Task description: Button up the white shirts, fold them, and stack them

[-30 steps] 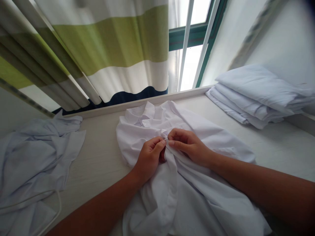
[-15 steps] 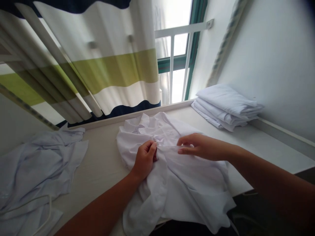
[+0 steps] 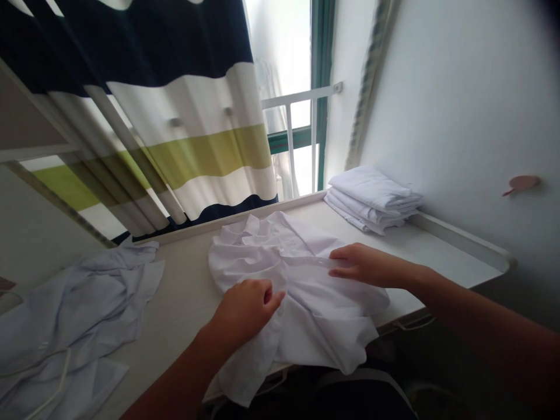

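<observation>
Hands first, nearest the camera: left hand (image 3: 245, 306) rests on the shirt (image 3: 306, 291) at its near-left part, fingers (image 3: 273, 300) curled and pinching a fold of cloth by the front edge. Right hand (image 3: 363, 263) sits further right, fingers flat and only slightly bent, pressing a band of cloth down; whether it grips or just presses, cannot tell.

Step in hand looks like smoothing and lining up the shirt front. To do it well, likely: keep the left pinch firm as an anchor, draw the right hand outward along the fabric so wrinkles run out, keep both front edges parallel, don't drag the hem off the counter (image 3: 188, 291).

Shirt: white, thin, creased, lying at counter centre, collar at the far side toward the window (image 3: 301, 146), hem hanging over the near counter edge. Buttons too small to tell.

Left, well apart: loose heap of pale garments (image 3: 74, 315) with a white cord on it. Far right corner: stack (image 3: 371, 198) of folded white cloth near the wall (image 3: 459, 105). Behind: striped curtain (image 3: 175, 128), window rail, small pink hook (image 3: 520, 184) on the wall.
</observation>
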`<state>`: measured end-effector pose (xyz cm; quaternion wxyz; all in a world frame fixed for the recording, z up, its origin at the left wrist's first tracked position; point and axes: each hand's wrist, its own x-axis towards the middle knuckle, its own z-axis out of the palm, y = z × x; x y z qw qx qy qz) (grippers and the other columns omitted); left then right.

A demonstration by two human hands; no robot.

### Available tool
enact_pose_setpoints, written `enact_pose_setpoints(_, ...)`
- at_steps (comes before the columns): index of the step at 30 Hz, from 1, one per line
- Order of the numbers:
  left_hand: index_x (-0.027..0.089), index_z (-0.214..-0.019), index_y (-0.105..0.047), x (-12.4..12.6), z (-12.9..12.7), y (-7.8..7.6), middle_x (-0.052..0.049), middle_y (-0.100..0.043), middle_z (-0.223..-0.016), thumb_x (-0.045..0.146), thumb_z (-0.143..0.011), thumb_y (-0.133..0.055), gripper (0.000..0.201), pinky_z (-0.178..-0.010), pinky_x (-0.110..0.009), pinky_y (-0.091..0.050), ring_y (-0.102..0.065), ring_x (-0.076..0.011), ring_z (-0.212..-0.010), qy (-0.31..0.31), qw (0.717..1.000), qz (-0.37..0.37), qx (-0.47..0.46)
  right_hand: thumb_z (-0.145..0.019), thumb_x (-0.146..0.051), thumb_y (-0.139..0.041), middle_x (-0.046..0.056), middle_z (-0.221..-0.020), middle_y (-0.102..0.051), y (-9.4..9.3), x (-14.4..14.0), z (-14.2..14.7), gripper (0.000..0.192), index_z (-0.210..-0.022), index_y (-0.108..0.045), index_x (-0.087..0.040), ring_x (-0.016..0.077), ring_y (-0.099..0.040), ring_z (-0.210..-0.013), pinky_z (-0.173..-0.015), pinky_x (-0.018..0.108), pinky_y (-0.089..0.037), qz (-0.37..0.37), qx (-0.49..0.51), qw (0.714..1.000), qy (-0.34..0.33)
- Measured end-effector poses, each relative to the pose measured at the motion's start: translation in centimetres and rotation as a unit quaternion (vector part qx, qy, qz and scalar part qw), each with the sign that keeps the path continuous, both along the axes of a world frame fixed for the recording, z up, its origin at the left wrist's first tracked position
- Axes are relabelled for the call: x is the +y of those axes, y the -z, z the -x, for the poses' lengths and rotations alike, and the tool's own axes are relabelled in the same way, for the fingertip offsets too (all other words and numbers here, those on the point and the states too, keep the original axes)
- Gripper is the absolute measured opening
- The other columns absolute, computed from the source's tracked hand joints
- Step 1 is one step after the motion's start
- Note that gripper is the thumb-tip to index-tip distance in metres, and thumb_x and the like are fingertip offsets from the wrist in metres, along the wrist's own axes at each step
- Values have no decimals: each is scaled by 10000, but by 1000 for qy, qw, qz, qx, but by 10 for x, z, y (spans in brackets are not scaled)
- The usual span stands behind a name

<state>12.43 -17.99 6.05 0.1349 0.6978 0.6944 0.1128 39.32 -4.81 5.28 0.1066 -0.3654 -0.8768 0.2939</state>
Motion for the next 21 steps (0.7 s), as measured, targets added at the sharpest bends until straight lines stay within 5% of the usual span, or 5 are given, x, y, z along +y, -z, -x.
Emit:
enact_pose_setpoints(5,223,-780,-652,-30,-9,12,-78,-731,-855,472,-858,-613,265,-621,-319,-304,-651,-275,-779,-10,996,46,78,-857,-405,-638,67,-822,-738,6,-1,20,252,-881,-769,-191,230,-630,-741,-679,327,-412,-18,51,999,9)
enact_pose_setpoints(12,213,-771,-631,-20,-10,36,-63,-715,-837,315,-834,-597,124,-639,-308,-344,-646,-236,-767,-2,999,32,33,-806,-387,-678,31,-686,-673,0,-2,38,239,-783,-775,-169,179,-564,-650,-607,305,-385,29,93,995,36)
enact_pose_setpoints(18,206,-728,-544,-3,14,10,12,-573,-678,352,-858,-567,196,-628,-279,-360,-520,-166,-645,-31,984,-69,-159,-768,-457,-742,15,-671,-646,-22,-20,51,310,-808,-716,-150,124,-512,-556,-504,254,-362,216,236,942,98)
enact_pose_setpoints(21,205,-756,-550,13,27,-6,18,-565,-712,393,-846,-589,212,-647,-271,-390,-517,-163,-669,-71,959,-157,-225,-788,-452,-740,24,-747,-675,-30,-27,70,290,-835,-693,-170,142,-578,-632,-569,268,-440,230,320,915,83)
